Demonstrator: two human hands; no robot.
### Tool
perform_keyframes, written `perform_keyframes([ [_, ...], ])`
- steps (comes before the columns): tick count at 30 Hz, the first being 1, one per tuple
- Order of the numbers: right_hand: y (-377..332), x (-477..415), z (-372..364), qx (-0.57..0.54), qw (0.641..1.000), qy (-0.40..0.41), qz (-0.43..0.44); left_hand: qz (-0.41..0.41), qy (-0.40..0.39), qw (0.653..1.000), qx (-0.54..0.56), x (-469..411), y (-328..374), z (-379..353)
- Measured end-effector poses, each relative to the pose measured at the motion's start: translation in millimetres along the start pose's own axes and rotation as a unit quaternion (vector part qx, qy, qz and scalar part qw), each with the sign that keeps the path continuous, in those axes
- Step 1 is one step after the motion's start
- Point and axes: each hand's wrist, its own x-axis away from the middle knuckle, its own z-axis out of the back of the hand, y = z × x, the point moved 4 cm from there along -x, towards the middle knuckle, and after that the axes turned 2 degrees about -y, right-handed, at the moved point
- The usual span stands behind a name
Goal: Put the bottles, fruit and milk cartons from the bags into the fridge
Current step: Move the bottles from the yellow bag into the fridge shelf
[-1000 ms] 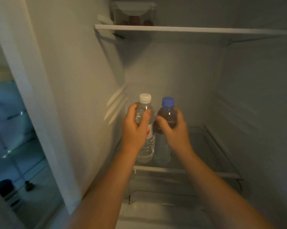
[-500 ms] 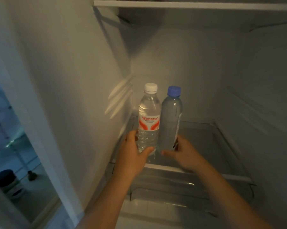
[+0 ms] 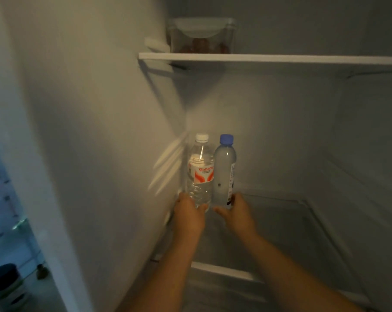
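Note:
Two bottles stand upright side by side at the back left of the fridge's glass shelf (image 3: 280,221). The clear white-capped bottle (image 3: 200,170) carries a red and white label. The blue-capped bottle (image 3: 224,170) looks cloudy. My left hand (image 3: 188,216) grips the base of the white-capped bottle, thumb across its front. My right hand (image 3: 237,213) holds the base of the blue-capped bottle, fingers curled round its right side.
An upper shelf (image 3: 269,58) carries a clear lidded container (image 3: 201,36) with dark red pieces inside. The fridge's left wall (image 3: 100,131) is close beside the bottles. Right of the bottles the glass shelf is bare. A dark-lidded jar (image 3: 5,284) stands outside at lower left.
Both hands slid from the bottles' necks down to their bases. The bottles moved deeper, toward the back left corner of the shelf.

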Motion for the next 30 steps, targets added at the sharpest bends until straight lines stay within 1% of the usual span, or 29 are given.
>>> perform_keyframes([
  [4,4.3,-23.3,-13.0,0.066,0.997,0.034,-0.012,0.029,0.019,0.998,-0.051,-18.7,5.3,-8.3],
  [9,-2.1,-37.1,-23.7,0.197,0.979,0.058,-0.003,0.028,-0.027,0.998,-0.057,-33.2,6.4,-20.2],
  [16,-7.8,-42.1,-25.5,0.257,0.965,0.055,-0.016,0.039,-0.014,0.998,-0.053,-40.3,11.4,-18.0],
  [18,-7.4,-43.5,-24.0,0.247,0.968,0.039,-0.022,0.042,-0.021,0.998,-0.040,-38.0,14.0,-15.2],
  [19,-1.8,-47.6,-25.8,0.222,0.975,0.016,-0.030,0.041,-0.025,0.998,-0.031,-37.0,15.5,-13.9],
  [21,9.3,-53.1,-26.6,0.143,0.989,-0.024,-0.033,0.038,-0.034,0.999,-0.006,-31.6,20.1,-10.4],
  [23,1.3,-41.4,-17.8,0.041,0.998,-0.030,-0.032,0.018,-0.048,0.999,0.007,-23.3,22.1,-8.9],
  [25,-27.3,-6.5,1.2,-0.006,0.999,-0.023,-0.045,-0.007,-0.077,0.997,-0.001,-11.1,19.4,-8.0],
  [27,-31.4,14.9,14.0,-0.011,0.998,-0.033,-0.043,-0.041,-0.103,0.993,-0.035,2.1,13.2,-3.2],
  [29,-35.3,44.8,24.9,-0.004,0.999,-0.038,-0.034,-0.106,-0.091,0.982,-0.130,13.9,6.8,7.7],
  [30,-37.2,60.1,29.6,0.005,0.999,-0.038,-0.027,-0.140,-0.081,0.970,-0.183,21.5,4.7,13.3],
])
